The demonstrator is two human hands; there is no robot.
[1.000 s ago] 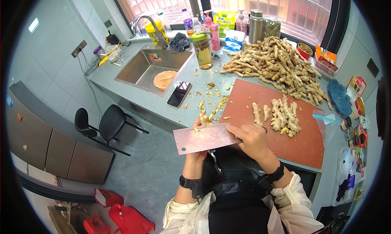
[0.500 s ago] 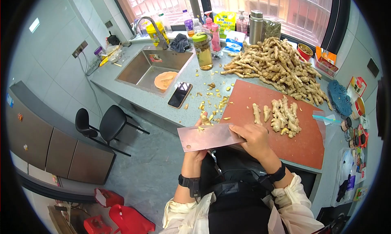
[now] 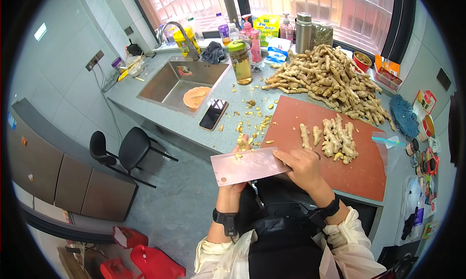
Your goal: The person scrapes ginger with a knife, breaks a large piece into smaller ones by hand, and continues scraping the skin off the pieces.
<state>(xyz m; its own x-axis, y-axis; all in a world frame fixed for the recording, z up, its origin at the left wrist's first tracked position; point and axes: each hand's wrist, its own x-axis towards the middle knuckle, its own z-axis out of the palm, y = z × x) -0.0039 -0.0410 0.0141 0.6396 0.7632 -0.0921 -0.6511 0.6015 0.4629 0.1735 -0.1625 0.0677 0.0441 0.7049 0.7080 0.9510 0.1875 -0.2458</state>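
My right hand grips a cleaver, its broad blade lying across in front of my body. Behind the blade, my left hand is closed on a piece of ginger; most of the fingers are hidden by the metal. Small pale shavings cling near the blade's upper edge. To the right, several ginger pieces lie on a reddish-brown cutting board. Ginger scraps are scattered on the counter just beyond my left hand.
A large ginger heap fills the back of the counter. A phone and a green-lidded bottle stand near the sink, which holds a peach-coloured bowl. A blue dish and small jars line the right side. Black chairs stand left.
The cleaver's blade has tilted slightly, its lower edge dropping a little toward me. Both hands keep their holds, and the things on the counter stay where they were.
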